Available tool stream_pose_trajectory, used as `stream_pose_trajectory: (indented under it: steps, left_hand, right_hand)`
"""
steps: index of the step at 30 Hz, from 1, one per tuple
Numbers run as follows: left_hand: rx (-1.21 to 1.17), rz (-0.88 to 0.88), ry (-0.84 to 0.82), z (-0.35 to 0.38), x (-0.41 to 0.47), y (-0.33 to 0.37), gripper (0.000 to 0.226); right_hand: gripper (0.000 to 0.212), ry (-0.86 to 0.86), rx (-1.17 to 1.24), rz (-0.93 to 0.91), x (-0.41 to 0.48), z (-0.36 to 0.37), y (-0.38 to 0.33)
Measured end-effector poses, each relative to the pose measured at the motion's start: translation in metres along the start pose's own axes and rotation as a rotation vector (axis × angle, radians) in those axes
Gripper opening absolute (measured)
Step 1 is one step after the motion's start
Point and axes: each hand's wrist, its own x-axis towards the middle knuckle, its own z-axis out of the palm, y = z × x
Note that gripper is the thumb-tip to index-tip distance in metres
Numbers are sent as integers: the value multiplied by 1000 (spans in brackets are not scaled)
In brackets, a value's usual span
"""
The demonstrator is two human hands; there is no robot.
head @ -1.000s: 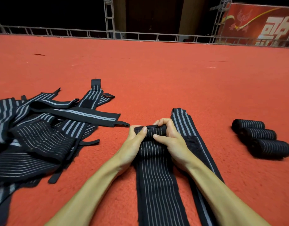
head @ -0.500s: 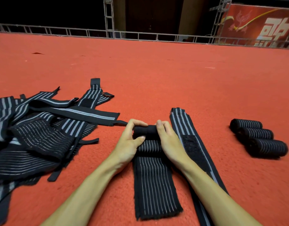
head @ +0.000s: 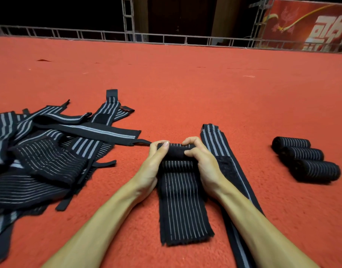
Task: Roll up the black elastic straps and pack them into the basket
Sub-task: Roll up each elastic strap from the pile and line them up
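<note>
A black elastic strap with grey stripes lies lengthwise on the red carpet in front of me, its far end wound into a small roll. My left hand grips the roll's left end, thumb on top. My right hand grips its right end, fingers curled over it. The strap's frayed loose end points toward me. Another flat strap lies just right of my right hand. Three finished rolls sit side by side at the right. No basket is in view.
A tangled pile of unrolled striped straps covers the carpet at the left. Red carpet stretches ahead to a metal truss rail. A red banner hangs at the back right.
The roll has grown thicker and the flat part of the strap has shortened, its loose end drawn closer to my hands. Both hands have shifted grip around the roll.
</note>
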Motion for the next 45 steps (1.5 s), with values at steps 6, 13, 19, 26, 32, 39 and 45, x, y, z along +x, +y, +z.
stream_pose_trajectory:
  steps: [6,13,19,26,32,39,45]
  left_hand:
    - [0,-29,-68,-3,-5,1,24]
    - [106,141,-141,-10,-2,3,26]
    - [177,204,-128,-16,-1,0,29]
    - [201,185,-84,-12,-4,3,32]
    - [85,40,-103,-6,-8,5,41]
    - [72,-10,-66,-5,-5,3,39]
    - [118,125,-87,-8,-5,4,29]
  right_hand:
    - [17,-6,-7,-30,0,-2,1]
    - [18,126,-84,-47,6,2,5]
    - [37,137,-199,37,6,5,7]
    - [29,189,-134,31,4,3,5]
    - [17,3,-54,27,1,2,6]
    - [42,-31,73,-108,2,-1,5]
    - [35,-57,95,-53,2,1,8]
